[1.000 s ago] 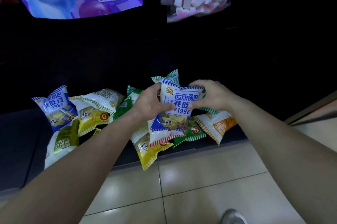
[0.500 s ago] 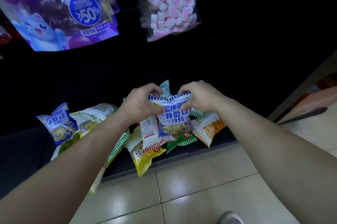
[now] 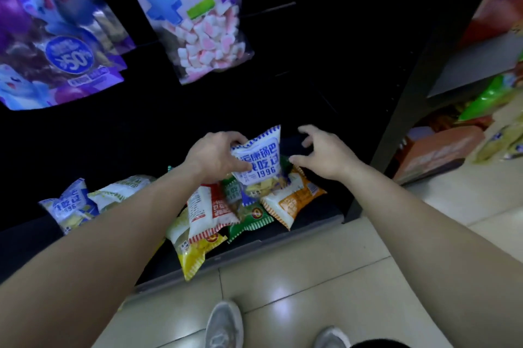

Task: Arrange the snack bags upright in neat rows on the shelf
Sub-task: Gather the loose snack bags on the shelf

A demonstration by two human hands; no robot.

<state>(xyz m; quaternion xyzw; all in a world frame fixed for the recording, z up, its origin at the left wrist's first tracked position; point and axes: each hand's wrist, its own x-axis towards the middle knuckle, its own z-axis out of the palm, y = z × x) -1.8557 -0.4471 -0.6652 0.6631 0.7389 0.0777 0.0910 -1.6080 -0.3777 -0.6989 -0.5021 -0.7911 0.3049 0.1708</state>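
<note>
My left hand [image 3: 216, 156] grips the top left corner of a blue-and-white snack bag [image 3: 260, 160] and holds it upright above a heap of bags on the dark bottom shelf [image 3: 319, 210]. My right hand [image 3: 324, 153] hovers just right of that bag, fingers spread, holding nothing. Under the held bag lie a red-and-white bag [image 3: 210, 210], a green bag [image 3: 249, 218], an orange bag [image 3: 294, 202] and a yellow bag [image 3: 195, 252] that hangs over the shelf's front edge. Further left lie another blue bag [image 3: 69, 207] and a pale green bag [image 3: 121, 192], partly hidden by my left forearm.
Large hanging bags fill the upper left: a purple one [image 3: 56, 44] and a marshmallow bag [image 3: 195, 16]. A neighbouring shelf unit [image 3: 464, 70] with more goods stands at the right. Tiled floor [image 3: 297, 291] and my shoes [image 3: 225, 325] lie below the shelf.
My right hand has let go of the blue bag and opened beside it. My left hand has lifted the bag and shifted it right. The view has tilted up and to the right.
</note>
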